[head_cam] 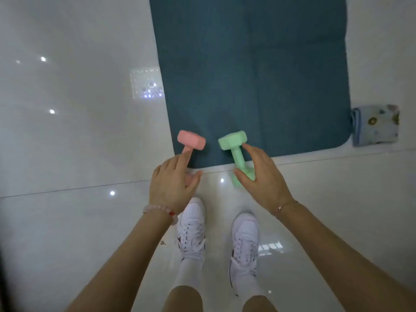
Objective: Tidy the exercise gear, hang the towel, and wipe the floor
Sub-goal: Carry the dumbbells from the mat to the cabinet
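Left hand (173, 185) loose over the pink hex-headed dumbbell (191, 140), fingers straight along its handle, nothing clamped; contact unclear. Right hand (261, 176) spread wide, thumb and fingers either side of the mint-green hex-headed dumbbell (233, 141) handle, not closed round it. Both dumbbells at frame centre, straddling the near edge of the dark teal exercise mat (258, 75) on the glossy white tiled floor (67, 131). Folded pale blue patterned towel (376, 124) mid-right, at the mat's corner.
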Tool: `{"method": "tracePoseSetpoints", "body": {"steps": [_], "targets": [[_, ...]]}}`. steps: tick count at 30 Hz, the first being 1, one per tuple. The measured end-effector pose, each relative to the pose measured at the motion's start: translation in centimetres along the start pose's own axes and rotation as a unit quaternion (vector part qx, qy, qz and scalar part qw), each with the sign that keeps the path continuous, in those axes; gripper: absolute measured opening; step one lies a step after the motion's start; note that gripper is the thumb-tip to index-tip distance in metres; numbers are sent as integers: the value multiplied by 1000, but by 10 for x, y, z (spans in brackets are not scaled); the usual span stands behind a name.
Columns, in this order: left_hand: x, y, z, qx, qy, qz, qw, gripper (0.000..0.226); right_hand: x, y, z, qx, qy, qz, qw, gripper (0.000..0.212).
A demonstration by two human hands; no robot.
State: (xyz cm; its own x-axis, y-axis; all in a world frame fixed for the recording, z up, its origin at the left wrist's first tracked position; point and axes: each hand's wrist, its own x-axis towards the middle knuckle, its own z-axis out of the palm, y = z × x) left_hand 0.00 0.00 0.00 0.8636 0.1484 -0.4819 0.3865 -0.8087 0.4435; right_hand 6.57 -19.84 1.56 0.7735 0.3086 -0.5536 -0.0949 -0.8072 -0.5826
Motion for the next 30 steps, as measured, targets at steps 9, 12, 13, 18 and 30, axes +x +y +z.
{"method": "tracePoseSetpoints", "body": {"steps": [9, 12, 13, 18, 30], "targets": [[47, -38, 56, 7, -28, -85, 996, 54, 37, 54, 43, -6, -2, 52, 999, 59], [63, -50, 64, -10, -82, -145, 986, 65, 53, 62, 52, 4, -18, 89, 996, 65], [67, -53, 67, -33, -95, -159, 982, 64, 59, 64, 55, 14, -20, 100, 995, 64], [84, -50, 78, -94, -115, -172, 974, 51, 85, 70, 74, 64, 1, 168, 984, 60], [101, -57, 89, -107, -133, -190, 967, 35, 100, 80, 82, 14, 2, 220, 975, 35]]}}
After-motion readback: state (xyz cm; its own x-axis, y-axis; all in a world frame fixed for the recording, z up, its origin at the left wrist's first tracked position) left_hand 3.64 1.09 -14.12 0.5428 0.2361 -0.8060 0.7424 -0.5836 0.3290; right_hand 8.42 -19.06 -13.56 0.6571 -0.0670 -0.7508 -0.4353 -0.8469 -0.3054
